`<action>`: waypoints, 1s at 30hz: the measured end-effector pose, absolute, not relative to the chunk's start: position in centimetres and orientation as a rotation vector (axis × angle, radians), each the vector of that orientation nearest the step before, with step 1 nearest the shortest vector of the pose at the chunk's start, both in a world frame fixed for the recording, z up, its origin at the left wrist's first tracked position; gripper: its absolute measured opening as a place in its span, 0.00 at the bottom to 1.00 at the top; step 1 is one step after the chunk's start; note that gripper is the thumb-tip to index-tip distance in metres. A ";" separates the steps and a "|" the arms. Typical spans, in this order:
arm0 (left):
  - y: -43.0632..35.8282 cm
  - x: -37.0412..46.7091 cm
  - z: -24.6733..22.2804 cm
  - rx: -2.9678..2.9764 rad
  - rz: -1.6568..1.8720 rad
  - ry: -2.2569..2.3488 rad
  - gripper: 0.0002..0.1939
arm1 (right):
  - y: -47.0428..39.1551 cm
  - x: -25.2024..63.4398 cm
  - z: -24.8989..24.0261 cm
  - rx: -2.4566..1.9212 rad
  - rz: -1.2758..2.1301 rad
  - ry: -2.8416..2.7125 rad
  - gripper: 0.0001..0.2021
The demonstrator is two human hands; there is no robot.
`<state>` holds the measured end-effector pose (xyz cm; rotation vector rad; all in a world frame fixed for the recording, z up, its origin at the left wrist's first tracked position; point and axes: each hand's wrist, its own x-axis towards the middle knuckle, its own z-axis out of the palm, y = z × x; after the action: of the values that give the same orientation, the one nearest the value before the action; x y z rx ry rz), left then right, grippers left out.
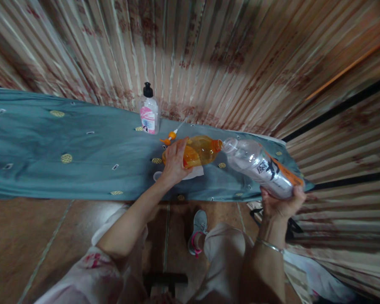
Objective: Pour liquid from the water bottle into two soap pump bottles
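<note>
My left hand is wrapped round an orange see-through bottle, which lies tilted with its open neck to the right. In my right hand is a larger clear plastic bottle with an orange and black label, gripped near its base. The two open mouths meet or nearly meet; I cannot tell whether they touch. An orange pump top with a clear tube lies behind my left hand. Under the orange bottle is a white piece of paper or tissue, and a small round cap-like thing lies beside my left wrist.
A clear bottle with a black top and pink label stands at the back of the cloth-covered table. Pleated curtains hang behind and at the right, with dark bars there. My shoe is on the tiled floor below.
</note>
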<state>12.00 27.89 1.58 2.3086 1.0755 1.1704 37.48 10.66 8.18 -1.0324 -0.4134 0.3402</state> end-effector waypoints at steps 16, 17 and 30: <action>28.8 12.1 1.6 2.322 1.172 1.074 0.54 | 10.6 37.5 8.1 -1.020 0.362 -0.369 0.21; 28.9 12.1 1.6 2.322 1.172 1.074 0.54 | 10.6 37.5 8.1 -1.022 0.358 -0.366 0.21; 29.2 12.2 1.5 2.332 1.187 1.067 0.54 | 10.6 37.4 8.1 -1.018 0.386 -0.357 0.22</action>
<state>12.21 29.17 1.52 2.3317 1.0665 1.1873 37.37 10.61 8.06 -1.0180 -0.3571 0.3857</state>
